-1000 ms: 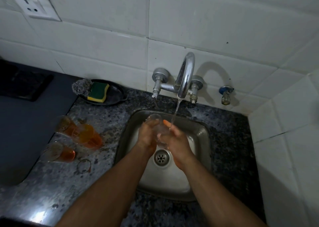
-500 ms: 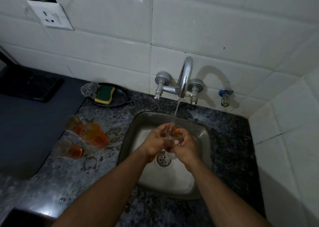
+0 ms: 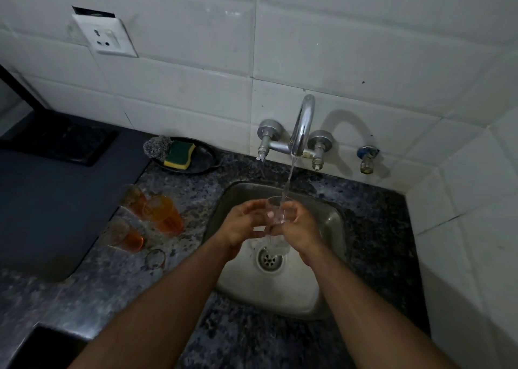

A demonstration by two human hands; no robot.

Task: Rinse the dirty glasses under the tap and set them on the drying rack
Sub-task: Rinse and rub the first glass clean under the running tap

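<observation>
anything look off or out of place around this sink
Yes. The white wall socket hangs askew, with a dark gap showing above its plate. Left of the steel sink, several amber-tinted glasses lie tipped on the speckled granite counter.

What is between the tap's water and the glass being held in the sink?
Nothing visible. The stream from the tap falls straight into the open mouth of the clear glass, which the left hand and right hand hold from either side over the sink. No drying rack is in view.
</observation>
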